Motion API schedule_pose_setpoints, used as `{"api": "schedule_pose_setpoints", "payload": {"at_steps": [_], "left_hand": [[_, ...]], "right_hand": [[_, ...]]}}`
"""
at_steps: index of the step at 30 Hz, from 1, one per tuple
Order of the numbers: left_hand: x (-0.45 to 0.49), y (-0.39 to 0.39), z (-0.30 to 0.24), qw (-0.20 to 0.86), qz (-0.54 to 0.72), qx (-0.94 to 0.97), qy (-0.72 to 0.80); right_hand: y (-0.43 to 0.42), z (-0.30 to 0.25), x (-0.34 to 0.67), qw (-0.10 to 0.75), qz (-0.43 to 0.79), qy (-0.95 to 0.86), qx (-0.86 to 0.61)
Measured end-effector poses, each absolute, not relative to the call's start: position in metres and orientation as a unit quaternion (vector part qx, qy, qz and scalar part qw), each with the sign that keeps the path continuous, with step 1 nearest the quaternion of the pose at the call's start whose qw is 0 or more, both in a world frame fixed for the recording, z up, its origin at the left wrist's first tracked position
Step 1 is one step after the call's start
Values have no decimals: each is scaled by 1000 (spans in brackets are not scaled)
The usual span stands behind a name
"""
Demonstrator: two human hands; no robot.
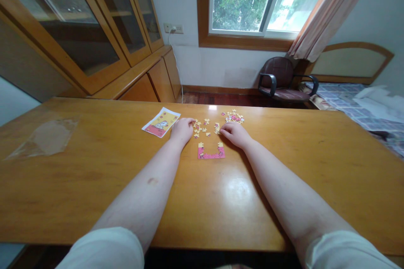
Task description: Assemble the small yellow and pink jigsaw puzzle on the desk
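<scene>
On the wooden table (94, 176) lies a partly joined jigsaw (211, 154): a pink bottom strip with two short yellow uprights. Behind it lie several loose yellow pieces (202, 127) and a small heap of pink and yellow pieces (234, 117). My left hand (182, 129) rests palm down with curled fingers, its fingertips touching the loose pieces. My right hand (234, 133) lies just right of them, fingers drawn together and pinching at a yellow piece (217, 127). A printed picture card (161, 122) lies left of my left hand.
A clear plastic bag (47, 138) lies at the table's left. Wooden cabinets with glass doors (94, 29) stand behind on the left. A dark office chair (280, 80) sits beyond the table under the window, with a bed (362, 101) at the right.
</scene>
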State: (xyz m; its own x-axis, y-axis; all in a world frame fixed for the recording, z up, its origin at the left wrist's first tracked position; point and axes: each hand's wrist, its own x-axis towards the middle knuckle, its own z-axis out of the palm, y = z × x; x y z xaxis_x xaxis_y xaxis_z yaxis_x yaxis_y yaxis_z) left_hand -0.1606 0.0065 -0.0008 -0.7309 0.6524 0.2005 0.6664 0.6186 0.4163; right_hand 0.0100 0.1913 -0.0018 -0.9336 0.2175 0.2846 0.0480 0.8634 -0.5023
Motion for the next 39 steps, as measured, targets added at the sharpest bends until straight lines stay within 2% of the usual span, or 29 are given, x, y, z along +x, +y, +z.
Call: {"api": "schedule_pose_setpoints", "payload": {"at_steps": [12,39], "left_hand": [[-158,7,0,13,-241,-380,-893],[-165,9,-8,-25,-337,-351,-873]], "right_hand": [[191,-1,10,168,256,-950,-65],[191,-1,10,174,260,-947,-67]]}}
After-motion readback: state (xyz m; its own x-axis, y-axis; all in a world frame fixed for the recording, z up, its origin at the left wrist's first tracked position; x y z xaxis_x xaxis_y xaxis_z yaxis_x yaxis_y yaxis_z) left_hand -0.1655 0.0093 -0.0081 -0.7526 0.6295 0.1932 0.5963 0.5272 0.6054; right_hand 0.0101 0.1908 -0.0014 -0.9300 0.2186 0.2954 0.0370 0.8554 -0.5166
